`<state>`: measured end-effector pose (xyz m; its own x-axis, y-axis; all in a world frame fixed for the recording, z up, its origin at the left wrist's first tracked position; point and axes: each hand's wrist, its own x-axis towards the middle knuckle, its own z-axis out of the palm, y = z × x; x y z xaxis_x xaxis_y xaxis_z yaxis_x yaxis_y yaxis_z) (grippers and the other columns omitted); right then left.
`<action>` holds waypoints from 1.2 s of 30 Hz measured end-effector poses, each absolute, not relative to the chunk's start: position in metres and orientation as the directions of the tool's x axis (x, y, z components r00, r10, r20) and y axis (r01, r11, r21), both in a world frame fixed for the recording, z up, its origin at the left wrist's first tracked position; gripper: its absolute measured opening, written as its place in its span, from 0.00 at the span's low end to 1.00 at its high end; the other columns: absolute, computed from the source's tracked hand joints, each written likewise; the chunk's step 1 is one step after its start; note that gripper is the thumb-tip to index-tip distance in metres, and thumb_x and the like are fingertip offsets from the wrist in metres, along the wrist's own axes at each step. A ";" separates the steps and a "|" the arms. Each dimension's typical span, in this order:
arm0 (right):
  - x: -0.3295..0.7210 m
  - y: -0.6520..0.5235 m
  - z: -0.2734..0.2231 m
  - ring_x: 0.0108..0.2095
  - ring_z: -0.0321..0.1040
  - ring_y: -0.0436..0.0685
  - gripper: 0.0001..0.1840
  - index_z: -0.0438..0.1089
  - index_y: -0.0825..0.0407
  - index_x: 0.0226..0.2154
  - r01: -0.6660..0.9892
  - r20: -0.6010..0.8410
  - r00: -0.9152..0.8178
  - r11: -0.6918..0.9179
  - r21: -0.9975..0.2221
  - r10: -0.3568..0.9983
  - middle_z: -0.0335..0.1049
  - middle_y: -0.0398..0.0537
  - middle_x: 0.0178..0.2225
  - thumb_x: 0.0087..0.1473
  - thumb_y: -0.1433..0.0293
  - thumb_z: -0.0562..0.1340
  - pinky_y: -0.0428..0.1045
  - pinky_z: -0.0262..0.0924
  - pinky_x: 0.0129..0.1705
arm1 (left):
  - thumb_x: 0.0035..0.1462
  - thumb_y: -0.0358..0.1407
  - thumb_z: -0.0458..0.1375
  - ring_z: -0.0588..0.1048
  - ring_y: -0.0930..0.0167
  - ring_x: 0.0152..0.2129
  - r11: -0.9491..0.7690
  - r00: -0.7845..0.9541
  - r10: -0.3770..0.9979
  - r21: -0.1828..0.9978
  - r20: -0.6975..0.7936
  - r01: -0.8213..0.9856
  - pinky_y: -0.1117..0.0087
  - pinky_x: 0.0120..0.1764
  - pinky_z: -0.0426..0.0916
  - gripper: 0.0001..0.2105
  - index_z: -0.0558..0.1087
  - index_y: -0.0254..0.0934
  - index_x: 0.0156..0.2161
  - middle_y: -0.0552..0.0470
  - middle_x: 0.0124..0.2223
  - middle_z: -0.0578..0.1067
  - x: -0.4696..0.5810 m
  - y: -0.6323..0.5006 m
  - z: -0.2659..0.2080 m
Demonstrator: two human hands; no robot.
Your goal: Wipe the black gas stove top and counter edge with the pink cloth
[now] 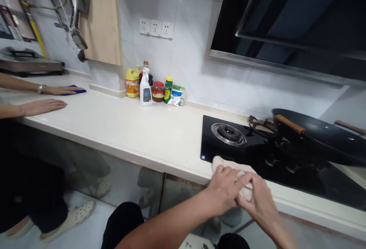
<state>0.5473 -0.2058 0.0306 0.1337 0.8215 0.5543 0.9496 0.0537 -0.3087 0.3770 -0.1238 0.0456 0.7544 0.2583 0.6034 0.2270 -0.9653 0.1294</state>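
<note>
A pale pinkish cloth (225, 163) is bunched up in front of the stove's near edge. My left hand (224, 188) is closed on its left part, fingers curled over it. From the other side my right hand (259, 193) grips the same cloth, and the two hands touch. Both are held just above the counter's front edge. Beyond them lies the black glass gas stove (251, 153), with a bare burner (228, 134) on its left and a large dark wok (320, 138) with wooden handles over its right side.
A white spray bottle (146, 90), a yellow jug (132, 83), a red-lidded jar (158, 92) and packets stand against the wall. On the left a co-worker's hand (64, 90) rests on a blue cloth (76, 89), the other hand on the counter (143, 134). The range hood (286, 24) overhangs the stove.
</note>
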 end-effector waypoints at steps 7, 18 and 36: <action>0.431 -0.171 0.045 0.66 0.54 0.69 0.39 0.55 0.45 0.64 0.860 0.515 -0.218 0.412 -0.301 0.829 0.53 0.58 0.67 0.52 0.63 0.65 0.65 0.56 0.63 | 0.55 0.35 0.63 0.67 0.57 0.59 -0.883 0.673 0.413 0.087 0.614 0.462 0.52 0.62 0.56 0.37 0.58 0.46 0.69 0.42 0.63 0.70 0.220 -0.083 0.031; 0.625 -0.203 0.049 0.54 0.68 0.65 0.20 0.75 0.46 0.42 0.954 0.654 0.190 0.021 -0.300 0.732 0.71 0.54 0.52 0.60 0.52 0.56 0.64 0.60 0.58 | 0.41 0.47 0.73 0.48 0.37 0.68 -0.373 0.357 0.884 -0.003 0.300 0.928 0.31 0.61 0.46 0.42 0.67 0.54 0.65 0.43 0.73 0.56 0.057 -0.042 0.077; 0.706 -0.228 0.025 0.57 0.63 0.72 0.33 0.72 0.44 0.53 0.932 0.488 0.362 -0.300 -0.203 0.794 0.67 0.53 0.58 0.59 0.42 0.48 0.70 0.56 0.57 | 0.49 0.56 0.64 0.60 0.46 0.62 -0.352 0.288 0.850 0.070 0.440 0.933 0.47 0.60 0.52 0.32 0.72 0.45 0.57 0.42 0.60 0.72 0.178 -0.071 0.071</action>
